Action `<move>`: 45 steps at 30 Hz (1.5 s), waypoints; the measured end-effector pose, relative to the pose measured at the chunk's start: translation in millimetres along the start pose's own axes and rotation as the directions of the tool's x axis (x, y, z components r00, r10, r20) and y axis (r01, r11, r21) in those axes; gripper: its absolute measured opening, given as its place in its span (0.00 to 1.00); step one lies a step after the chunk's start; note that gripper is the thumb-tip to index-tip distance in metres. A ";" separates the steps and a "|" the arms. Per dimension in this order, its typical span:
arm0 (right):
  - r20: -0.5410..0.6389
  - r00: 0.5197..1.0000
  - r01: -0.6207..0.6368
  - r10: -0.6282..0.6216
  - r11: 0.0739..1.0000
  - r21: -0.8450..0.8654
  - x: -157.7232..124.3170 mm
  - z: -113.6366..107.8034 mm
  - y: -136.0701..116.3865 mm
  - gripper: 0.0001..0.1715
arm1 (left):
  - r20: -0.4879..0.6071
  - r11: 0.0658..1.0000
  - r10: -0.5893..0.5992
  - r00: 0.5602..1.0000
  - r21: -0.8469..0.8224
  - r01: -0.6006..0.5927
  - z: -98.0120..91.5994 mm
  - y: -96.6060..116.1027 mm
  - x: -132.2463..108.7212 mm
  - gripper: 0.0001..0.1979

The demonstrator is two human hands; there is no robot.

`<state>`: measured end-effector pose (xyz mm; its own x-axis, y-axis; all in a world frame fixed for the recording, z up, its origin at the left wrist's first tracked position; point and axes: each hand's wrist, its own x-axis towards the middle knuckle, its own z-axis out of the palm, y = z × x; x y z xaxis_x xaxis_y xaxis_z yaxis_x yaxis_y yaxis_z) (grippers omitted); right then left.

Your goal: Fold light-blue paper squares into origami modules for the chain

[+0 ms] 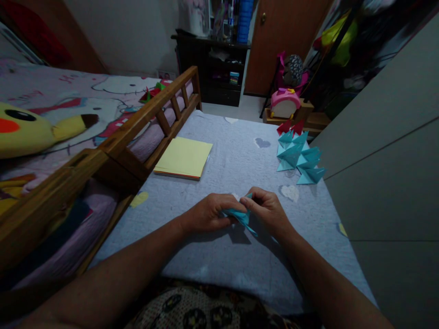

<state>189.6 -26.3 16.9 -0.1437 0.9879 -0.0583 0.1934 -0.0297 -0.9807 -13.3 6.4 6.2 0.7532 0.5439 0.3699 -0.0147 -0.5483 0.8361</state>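
Note:
Between my two hands is a folded piece of light blue origami paper [243, 216], held a little above the bed sheet and partly hidden by fingers. My left hand [214, 212] is closed on its left side, thumb below and fingers above. With thumb and fingers my right hand [266, 209] pinches its upper right edge. One pointed tip of the paper sticks out downward to the right. Several finished-looking light blue folded paper figures [291, 153] stand at the right edge of the bed, with red folded ones [297, 127] behind them.
A stack of square paper [185, 157], pale yellow on top, lies on the sheet [236, 160] at left. A wooden rail [161, 114] separates this bed from another one holding a yellow plush toy [30, 130]. At right stands a pale cabinet [387, 164].

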 end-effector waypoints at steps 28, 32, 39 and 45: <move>0.002 0.996 0.086 -0.086 0.996 0.008 -2.2 -6.9 -7.4 0.20 | -0.018 1.000 0.003 1.000 0.015 -0.003 -3.1 4.1 1.8 0.05; 0.106 0.992 0.062 -0.072 0.994 0.094 -2.2 -10.8 -3.0 0.24 | -0.015 1.000 -0.025 1.000 0.016 0.026 -2.8 1.3 0.6 0.06; 0.258 0.964 0.034 -0.055 0.996 0.088 -2.5 -7.2 -0.8 0.20 | -0.143 0.981 -0.192 0.971 -0.012 0.192 -4.4 3.1 -2.9 0.06; 0.103 0.993 0.051 -0.051 0.999 -0.005 -1.4 0.7 -0.7 0.10 | -0.331 0.925 -0.379 0.864 -0.129 0.357 2.5 8.7 -0.7 0.33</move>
<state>189.0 -27.7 17.5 -0.2522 0.9673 -0.0273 0.1903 0.0219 -0.9815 -12.3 -0.5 12.2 0.4392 0.8880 0.1363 0.1700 -0.2311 0.9580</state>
